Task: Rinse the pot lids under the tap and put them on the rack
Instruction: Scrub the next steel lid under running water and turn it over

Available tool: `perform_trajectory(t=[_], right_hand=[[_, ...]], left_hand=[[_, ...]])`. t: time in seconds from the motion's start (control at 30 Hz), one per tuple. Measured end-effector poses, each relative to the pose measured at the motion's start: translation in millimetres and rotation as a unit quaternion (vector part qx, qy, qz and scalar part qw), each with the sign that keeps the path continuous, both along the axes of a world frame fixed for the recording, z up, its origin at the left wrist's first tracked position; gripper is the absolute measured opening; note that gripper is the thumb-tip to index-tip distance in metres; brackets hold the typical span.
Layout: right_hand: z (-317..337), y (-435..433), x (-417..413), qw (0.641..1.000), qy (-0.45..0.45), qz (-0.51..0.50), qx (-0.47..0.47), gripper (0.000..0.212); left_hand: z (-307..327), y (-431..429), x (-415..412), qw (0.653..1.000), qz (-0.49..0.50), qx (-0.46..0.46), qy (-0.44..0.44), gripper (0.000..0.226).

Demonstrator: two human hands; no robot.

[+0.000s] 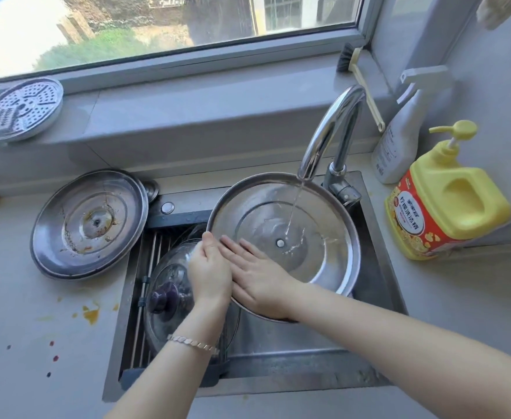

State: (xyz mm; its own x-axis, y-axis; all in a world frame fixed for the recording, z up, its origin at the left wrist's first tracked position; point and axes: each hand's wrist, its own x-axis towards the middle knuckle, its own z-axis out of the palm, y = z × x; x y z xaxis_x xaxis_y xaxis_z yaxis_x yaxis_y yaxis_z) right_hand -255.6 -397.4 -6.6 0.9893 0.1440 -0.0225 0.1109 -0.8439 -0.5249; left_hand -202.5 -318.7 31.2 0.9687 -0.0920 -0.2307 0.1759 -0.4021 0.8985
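Right hand point(257, 278) lies flat, fingers straight, inside lid point(317, 252) below tap point(333, 128); left hand point(209, 272) clamps its rim (stiff steel, likely slippery; hold the rim).

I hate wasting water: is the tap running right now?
On: a thin stream of water falls from the tap onto the inside of the steel lid tilted beneath it.

- The left hand point(210, 269) reaches in from the lower left and grips the rim of a round stainless-steel pot lid point(317, 207), thumb on top.
- The right hand point(258, 278) lies flat on the lid's inner face, fingers straight and together, with the forearm coming from the lower right.
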Motion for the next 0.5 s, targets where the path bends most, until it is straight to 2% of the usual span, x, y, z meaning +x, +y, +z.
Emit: perform_trajectory(t=[0.1, 0.2, 0.3, 0.4, 0.5], right_hand=[[4.1, -14.2, -23.0, 0.996, 0.001, 0.075, -0.041, 0.06], [0.6, -31.8, -61.0, 0.989, 0.063, 0.129, -0.045, 0.06], [-9.2, -54.4, -96.1, 0.984, 0.16, 0.057, -0.051, 0.08], [-20.5, -84.7, -116.5, 0.969, 0.226, -0.057, -0.082, 0.109], [-26.8, -82.6, -113.5, 0.959, 0.232, -0.133, -0.089, 0.102]], left_hand=[[1.1, 0.7, 2.4, 0.999, -0.008, 0.005, -0.053, 0.042], [8.9, 1.3, 10.4, 0.993, -0.004, 0.03, -0.118, 0.041], [14.6, 3.2, 14.2, 0.988, -0.029, 0.062, -0.141, 0.04], [12.3, 0.3, 7.3, 0.986, -0.072, 0.097, -0.112, 0.037], [6.4, -8.1, -11.0, 0.986, -0.09, 0.122, -0.063, 0.036]])
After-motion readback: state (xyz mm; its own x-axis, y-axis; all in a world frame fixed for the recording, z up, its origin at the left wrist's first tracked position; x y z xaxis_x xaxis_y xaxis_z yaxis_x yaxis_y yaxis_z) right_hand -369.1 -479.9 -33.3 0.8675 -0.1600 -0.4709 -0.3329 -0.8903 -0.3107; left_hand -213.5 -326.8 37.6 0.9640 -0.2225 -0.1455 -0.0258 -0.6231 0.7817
